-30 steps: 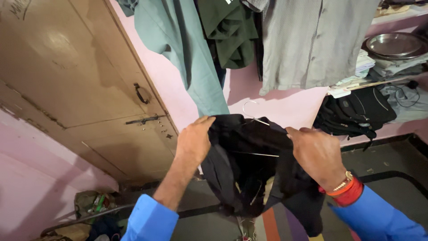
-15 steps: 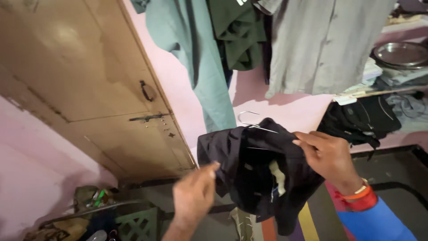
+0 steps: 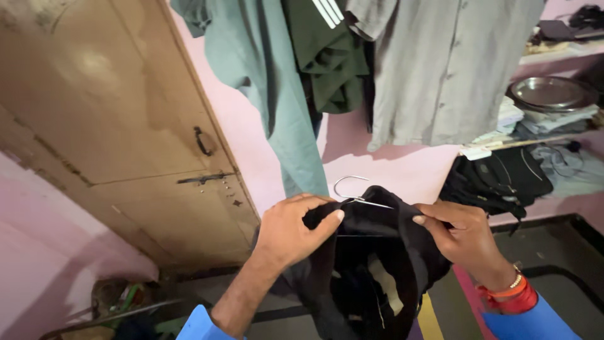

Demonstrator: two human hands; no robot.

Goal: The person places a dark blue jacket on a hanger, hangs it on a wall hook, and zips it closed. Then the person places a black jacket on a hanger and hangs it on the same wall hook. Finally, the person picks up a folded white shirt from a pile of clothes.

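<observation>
A soft, limp black garment [image 3: 371, 252] was pinched by both hands, left [image 3: 286, 230] at nine o'clock, right [image 3: 465, 236] at three, on a stiff wire hanger [image 3: 355, 195].

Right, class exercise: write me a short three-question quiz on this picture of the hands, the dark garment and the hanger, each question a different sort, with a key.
1. True or false: both the left hand and the right hand grip the black garment.
2. Multiple choice: the hook of the wire hanger sticks out A) above the garment, B) below it, C) behind the wooden door.
3. Short answer: what hangs on the pink wall right of the teal garment and dark green garment?

Key: 1 true; 2 A; 3 a grey buttoned shirt.
</observation>
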